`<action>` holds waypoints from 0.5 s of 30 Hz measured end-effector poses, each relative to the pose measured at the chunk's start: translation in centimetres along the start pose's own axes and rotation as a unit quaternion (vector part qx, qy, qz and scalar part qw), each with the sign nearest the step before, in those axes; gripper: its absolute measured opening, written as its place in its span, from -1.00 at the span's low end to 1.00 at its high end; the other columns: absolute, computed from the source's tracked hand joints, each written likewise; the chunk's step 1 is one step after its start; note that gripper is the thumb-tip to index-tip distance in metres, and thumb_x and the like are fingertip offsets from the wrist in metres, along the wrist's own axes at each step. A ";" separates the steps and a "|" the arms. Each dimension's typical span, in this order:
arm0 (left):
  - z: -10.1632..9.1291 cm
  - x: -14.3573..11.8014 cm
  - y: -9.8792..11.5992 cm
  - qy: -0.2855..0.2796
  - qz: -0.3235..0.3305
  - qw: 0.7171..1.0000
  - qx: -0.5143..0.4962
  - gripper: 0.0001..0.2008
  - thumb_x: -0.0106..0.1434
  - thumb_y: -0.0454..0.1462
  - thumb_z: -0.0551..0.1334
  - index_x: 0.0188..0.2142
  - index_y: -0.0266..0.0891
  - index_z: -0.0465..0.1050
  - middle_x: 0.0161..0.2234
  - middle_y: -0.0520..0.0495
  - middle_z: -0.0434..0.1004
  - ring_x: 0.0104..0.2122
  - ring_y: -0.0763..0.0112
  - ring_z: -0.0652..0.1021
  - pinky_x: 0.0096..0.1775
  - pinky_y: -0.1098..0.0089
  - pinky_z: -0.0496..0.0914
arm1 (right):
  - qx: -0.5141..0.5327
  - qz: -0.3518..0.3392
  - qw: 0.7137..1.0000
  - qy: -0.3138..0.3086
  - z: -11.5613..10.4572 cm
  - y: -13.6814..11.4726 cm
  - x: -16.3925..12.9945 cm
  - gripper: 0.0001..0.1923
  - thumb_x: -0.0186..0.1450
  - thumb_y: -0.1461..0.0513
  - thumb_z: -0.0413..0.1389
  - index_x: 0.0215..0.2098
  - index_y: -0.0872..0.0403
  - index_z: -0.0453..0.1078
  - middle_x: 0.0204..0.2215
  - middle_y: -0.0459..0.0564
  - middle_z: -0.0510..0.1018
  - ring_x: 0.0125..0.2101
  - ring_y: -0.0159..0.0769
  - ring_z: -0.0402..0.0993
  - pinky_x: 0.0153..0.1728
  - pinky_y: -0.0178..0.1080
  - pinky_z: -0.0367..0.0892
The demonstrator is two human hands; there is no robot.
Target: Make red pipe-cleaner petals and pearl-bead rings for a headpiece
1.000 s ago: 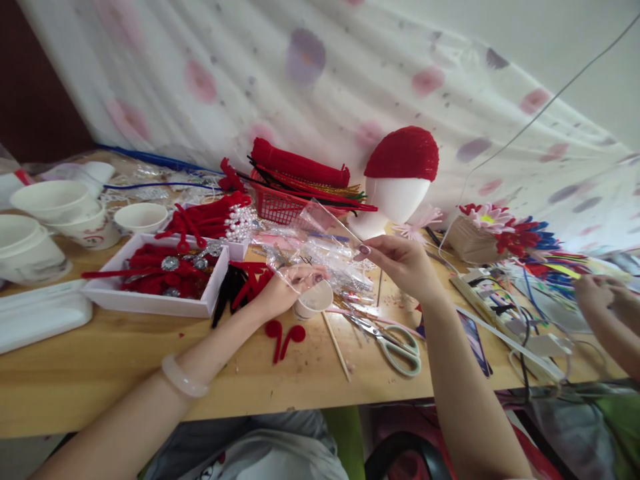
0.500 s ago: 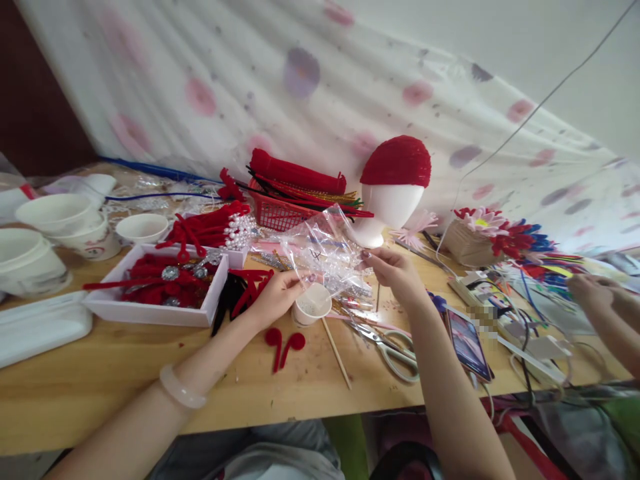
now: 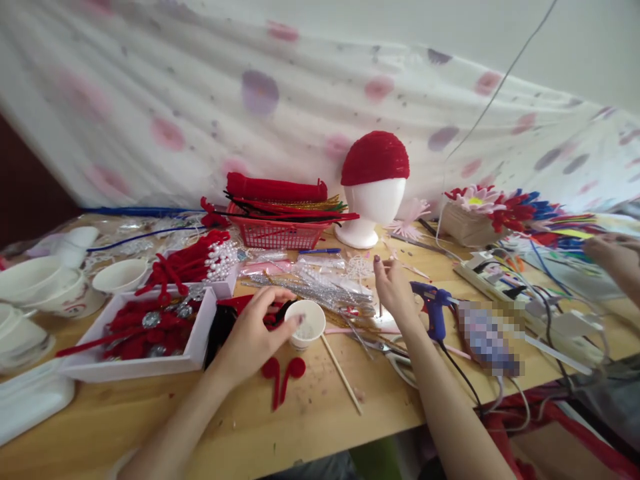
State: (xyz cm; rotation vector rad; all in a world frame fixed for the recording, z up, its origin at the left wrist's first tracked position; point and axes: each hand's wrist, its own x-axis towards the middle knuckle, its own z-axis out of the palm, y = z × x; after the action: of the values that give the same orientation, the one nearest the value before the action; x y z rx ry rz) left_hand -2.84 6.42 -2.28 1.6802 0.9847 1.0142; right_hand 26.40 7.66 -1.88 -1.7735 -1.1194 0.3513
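My left hand (image 3: 260, 330) is at the left side of a small white paper cup (image 3: 306, 335), thumb and fingers apart, with the thumb tip over the rim. Small pale bits lie inside the cup. My right hand (image 3: 393, 287) is raised over the table beyond the scissors (image 3: 400, 363), its fingers apart and nothing visible in them. Clear plastic bags and silvery strips (image 3: 325, 287) lie between the hands. In front of the cup are two red curled pipe-cleaner pieces (image 3: 284, 380) and a thin wooden stick (image 3: 343, 373).
A white box (image 3: 135, 370) of red flowers stands left, near stacked paper cups (image 3: 75, 300). Behind are a red basket (image 3: 283, 233) and a foam head (image 3: 375, 200) in a red cap. A blue glue gun (image 3: 435, 310), power strip (image 3: 480, 273) and another person's hand (image 3: 613, 257) are right.
The clear bag has left both hands. My left hand has opened beside the cup, and my right hand's fingers have parted. The view has shifted, showing the glue gun more fully.
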 end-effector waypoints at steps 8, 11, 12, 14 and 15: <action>0.8 -1.1 -0.2 -0.088 0.032 0.976 0.199 -0.35 0.16 -0.14 0.38 0.20 -0.11 0.23 0.27 -0.23 0.25 0.27 0.02 0.30 0.28 0.01 0.17 | 0.073 0.019 0.997 -0.029 -1.1 0.2 0.0 -0.72 0.29 0.00 0.07 -0.31 0.03 0.41 -0.63 -0.17 0.36 -0.61 -0.23 0.37 -0.50 -0.24 0.11; 0.8 -1.0 0.0 -0.093 0.035 0.976 0.196 -0.46 0.22 -0.17 0.32 0.17 -0.12 0.27 0.25 -0.22 0.28 0.25 0.05 0.33 0.27 0.02 0.19 | 0.148 0.016 0.988 -0.040 -1.6 -0.7 -0.3 -0.68 0.26 -0.03 0.11 -0.30 0.05 0.39 -0.54 -0.14 0.39 -0.63 -0.35 0.29 -0.58 -0.29 -0.01; 0.8 -1.0 0.1 -0.093 0.040 0.976 0.192 -0.50 0.24 -0.19 0.30 0.16 -0.12 0.28 0.23 -0.21 0.31 0.24 0.07 0.35 0.26 0.04 0.21 | 0.179 0.015 0.982 -0.053 -1.8 -1.2 -0.5 -0.66 0.25 -0.06 0.12 -0.30 0.05 0.38 -0.54 -0.15 0.36 -0.66 -0.40 0.21 -0.61 -0.31 -0.07; 0.7 -1.1 0.5 -0.095 0.053 0.976 0.189 -0.55 0.26 -0.24 0.27 0.14 -0.12 0.31 0.20 -0.18 0.37 0.20 0.11 0.40 0.24 0.07 0.25 | 0.245 0.014 0.964 -0.099 -2.1 -2.6 -1.2 -0.62 0.24 -0.09 0.13 -0.30 0.05 0.37 -0.60 -0.23 0.21 -0.70 -0.46 -0.01 -0.65 -0.33 -0.18; 0.6 -1.1 0.6 -0.095 0.058 0.975 0.192 -0.57 0.26 -0.25 0.26 0.13 -0.11 0.32 0.18 -0.17 0.39 0.19 0.11 0.41 0.23 0.08 0.27 | 0.277 0.013 0.952 -0.129 -2.2 -3.3 -1.6 -0.61 0.24 -0.11 0.13 -0.28 0.04 0.36 -0.63 -0.28 0.11 -0.70 -0.48 -0.11 -0.65 -0.34 -0.22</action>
State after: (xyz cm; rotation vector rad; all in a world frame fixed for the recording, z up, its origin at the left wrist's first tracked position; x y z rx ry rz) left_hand -2.57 5.06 -2.04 2.1309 1.0111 0.7491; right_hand 25.20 5.48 1.60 -1.2663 -1.0446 0.8447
